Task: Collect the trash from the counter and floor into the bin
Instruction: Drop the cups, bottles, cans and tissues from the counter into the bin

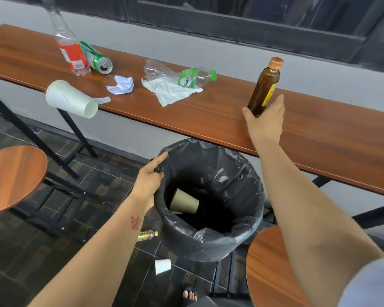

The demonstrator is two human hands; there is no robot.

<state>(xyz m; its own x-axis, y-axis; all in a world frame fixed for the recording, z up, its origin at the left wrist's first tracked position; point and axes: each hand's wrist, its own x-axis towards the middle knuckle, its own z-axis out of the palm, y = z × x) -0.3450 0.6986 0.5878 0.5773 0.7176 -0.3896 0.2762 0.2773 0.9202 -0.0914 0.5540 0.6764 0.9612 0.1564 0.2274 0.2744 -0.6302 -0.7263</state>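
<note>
We've got the right hand [265,120] wrapped low round the brown bottle [264,87], thumb one side, fingers [278,107] the other, on the counter [220,116]; gripped that low it may tip out and miss the bin [220,251] below, where our left hand [150,180] pinches only the liner [186,147], which could slide off

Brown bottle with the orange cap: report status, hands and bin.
Right hand grips the brown orange-capped bottle, tilted, over the wooden counter. Left hand holds the rim of the black bag-lined bin. Nothing between bottle and bin mouth.
</note>
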